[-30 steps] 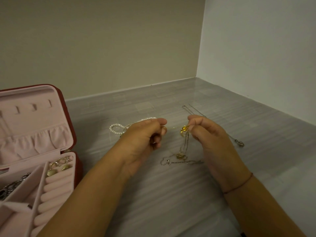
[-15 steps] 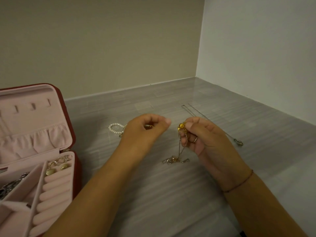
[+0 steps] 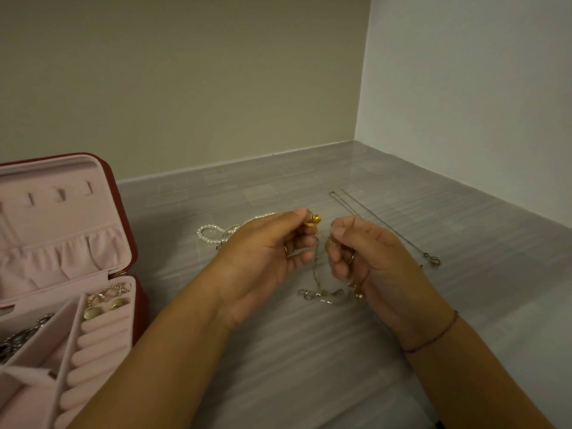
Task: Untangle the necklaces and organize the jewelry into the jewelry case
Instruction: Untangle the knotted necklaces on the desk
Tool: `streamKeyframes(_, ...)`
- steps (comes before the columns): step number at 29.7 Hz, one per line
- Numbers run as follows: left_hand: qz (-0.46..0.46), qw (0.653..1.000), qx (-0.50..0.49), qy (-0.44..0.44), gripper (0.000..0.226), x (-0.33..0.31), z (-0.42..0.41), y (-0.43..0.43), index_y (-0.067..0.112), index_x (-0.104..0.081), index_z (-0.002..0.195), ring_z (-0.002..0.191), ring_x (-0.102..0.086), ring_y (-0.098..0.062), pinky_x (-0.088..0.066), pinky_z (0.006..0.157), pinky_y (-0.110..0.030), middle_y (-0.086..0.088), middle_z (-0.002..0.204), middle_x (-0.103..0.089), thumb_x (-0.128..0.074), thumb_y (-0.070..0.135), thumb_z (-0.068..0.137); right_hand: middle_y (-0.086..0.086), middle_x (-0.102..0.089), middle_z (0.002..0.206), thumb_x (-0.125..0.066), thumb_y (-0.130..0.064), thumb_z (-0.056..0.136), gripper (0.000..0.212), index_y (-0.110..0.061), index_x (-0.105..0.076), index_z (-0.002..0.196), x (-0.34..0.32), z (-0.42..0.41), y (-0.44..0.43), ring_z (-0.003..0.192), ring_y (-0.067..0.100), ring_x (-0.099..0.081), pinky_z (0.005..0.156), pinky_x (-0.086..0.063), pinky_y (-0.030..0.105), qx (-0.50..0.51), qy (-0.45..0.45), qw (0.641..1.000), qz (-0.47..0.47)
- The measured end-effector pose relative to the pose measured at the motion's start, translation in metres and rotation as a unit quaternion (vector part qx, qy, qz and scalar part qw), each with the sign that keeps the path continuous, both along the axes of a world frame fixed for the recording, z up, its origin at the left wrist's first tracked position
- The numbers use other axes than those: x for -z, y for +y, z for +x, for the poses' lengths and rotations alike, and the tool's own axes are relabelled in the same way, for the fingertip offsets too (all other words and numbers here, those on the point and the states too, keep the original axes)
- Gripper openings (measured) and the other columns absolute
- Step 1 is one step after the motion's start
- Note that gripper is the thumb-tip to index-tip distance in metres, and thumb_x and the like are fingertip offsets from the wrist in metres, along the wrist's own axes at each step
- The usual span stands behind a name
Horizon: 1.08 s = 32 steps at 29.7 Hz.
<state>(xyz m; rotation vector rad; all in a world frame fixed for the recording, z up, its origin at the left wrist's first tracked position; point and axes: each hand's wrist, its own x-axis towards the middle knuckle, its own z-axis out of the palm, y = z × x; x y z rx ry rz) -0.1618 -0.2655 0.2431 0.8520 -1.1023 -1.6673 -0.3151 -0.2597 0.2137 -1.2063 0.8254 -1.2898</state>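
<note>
Case sits open at far left, red outside, pink inside. There's a silver pile in its left slot and a few gold earrings at the top of the ring rolls. Next over on the grey table is a pearl strand, and the left hand blocks its right end. That hand's thumb and forefinger pinch a gold bead, with the other fingers curled under. From the bead a thin tangle hangs down to a knotty clump lying on the table between the hands. The right hand has its fingers curled in, pinching the same tangle, though I can't tell exactly where. Its heel hides part of the clump. Past it a straight chain lies flat on the table, apart from the tangle.
</note>
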Motion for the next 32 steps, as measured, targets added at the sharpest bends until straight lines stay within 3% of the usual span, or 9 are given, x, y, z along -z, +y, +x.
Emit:
streamKeyframes(3, 0.008, 0.999, 0.027, 0.041, 0.011, -0.002, 0.003, -0.002, 0.019, -0.061, 0.072, 0.069, -0.056, -0.008, -0.046, 0.067, -0.024, 0.002, 0.078, -0.060, -0.056, 0.027, 0.077, 0.003, -0.055, 0.062, -0.050, -0.022, 0.078, 0.008, -0.015, -0.053, 0.075, 0.001, -0.001, -0.001, 0.050, 0.014, -0.047, 0.049, -0.039, 0.024, -0.013, -0.023, 1.000, 0.015)
streamKeyframes(7, 0.004, 1.000, -0.003, 0.027, 0.015, -0.001, 0.005, -0.004, 0.022, -0.070, 0.068, 0.068, -0.057, -0.006, -0.044, 0.067, -0.023, 0.005, 0.077, -0.062, -0.059, 0.029, 0.077, 0.003, -0.053, 0.063, -0.050, -0.023, 0.078, 0.009, -0.014, -0.050, 0.077, 0.002, -0.002, -0.002, 0.045, 0.011, -0.040, 0.043, -0.029, 0.022, -0.024, -0.027, 0.999, 0.010)
streamKeyframes(11, 0.004, 0.999, -0.024, 0.028, 0.013, 0.000, 0.006, -0.005, 0.023, -0.070, 0.081, 0.065, -0.056, -0.005, -0.043, 0.072, -0.025, 0.008, 0.069, -0.059, -0.059, 0.029, 0.080, -0.003, -0.044, 0.054, -0.059, -0.025, 0.079, 0.016, -0.012, -0.061, 0.088, 0.002, -0.002, -0.001, 0.042, 0.006, -0.030, 0.040, -0.023, 0.018, -0.013, 0.018, 1.000, -0.013)
streamKeyframes(15, 0.007, 0.996, -0.037, 0.086, 0.016, -0.004, 0.006, -0.003, 0.016, -0.069, 0.094, 0.060, -0.055, -0.008, -0.047, 0.074, -0.026, 0.006, 0.059, -0.053, -0.055, 0.022, 0.087, -0.004, -0.035, 0.049, -0.068, -0.031, 0.076, 0.025, -0.012, -0.071, 0.093, 0.001, -0.002, 0.002, 0.041, 0.006, -0.025, 0.040, -0.020, 0.019, -0.020, 0.031, 0.999, -0.012)
streamKeyframes(18, 0.003, 0.993, -0.025, 0.112, 0.021, -0.005, 0.007, -0.003, 0.014, -0.066, 0.105, 0.050, -0.048, -0.007, -0.051, 0.062, -0.023, 0.005, 0.054, -0.044, -0.051, 0.022, 0.092, -0.004, -0.032, 0.046, -0.069, -0.032, 0.074, 0.021, -0.018, -0.074, 0.089, 0.000, 0.000, 0.003, 0.042, 0.009, -0.022, 0.041, -0.017, 0.021, -0.021, 0.044, 0.999, -0.019)
streamKeyframes(21, -0.001, 0.993, -0.017, 0.114, 0.025, -0.007, 0.008, -0.004, 0.016, -0.063, 0.113, 0.040, -0.034, -0.005, -0.041, 0.043, -0.019, 0.005, 0.056, -0.043, -0.050, 0.023, 0.094, -0.008, -0.035, 0.042, -0.066, -0.033, 0.069, 0.026, -0.017, -0.074, 0.089, 0.000, 0.000, 0.003, 0.039, 0.007, -0.024, 0.040, -0.020, 0.019, -0.008, 0.065, 0.998, -0.008)
streamKeyframes(24, -0.025, 0.998, -0.034, 0.054, 0.025, -0.006, 0.010, -0.004, 0.019, -0.064, 0.114, 0.038, -0.026, -0.003, -0.028, 0.035, -0.016, 0.005, 0.064, -0.048, -0.050, 0.021, 0.094, -0.006, -0.031, 0.043, -0.067, -0.033, 0.073, 0.023, -0.015, -0.072, 0.087, 0.002, -0.001, 0.002, 0.039, 0.007, -0.022, 0.040, -0.021, 0.019, 0.000, 0.051, 0.999, -0.005)
streamKeyframes(28, -0.045, 0.998, -0.036, -0.039, 0.029, -0.003, 0.012, -0.003, 0.020, -0.065, 0.117, 0.036, -0.024, -0.002, -0.022, 0.032, -0.014, 0.003, 0.071, -0.055, -0.053, 0.011, 0.091, -0.004, -0.028, 0.042, -0.056, -0.035, 0.084, 0.027, -0.013, -0.070, 0.088, 0.002, -0.004, 0.000, 0.038, 0.007, -0.021, 0.041, -0.018, 0.020, 0.002, -0.011, 1.000, -0.009)
streamKeyframes(32, -0.075, 0.978, -0.013, -0.193, 0.030, -0.002, 0.012, -0.002, 0.022, -0.070, 0.106, 0.038, -0.022, -0.004, -0.018, 0.037, -0.017, 0.006, 0.058, -0.039, -0.071, 0.013, 0.077, -0.006, -0.028, 0.040, -0.051, -0.037, 0.083, 0.030, -0.013, -0.068, 0.089, -0.001, -0.006, 0.000, 0.035, 0.006, -0.020, 0.042, -0.015, 0.024, -0.005, -0.075, 0.997, 0.007)
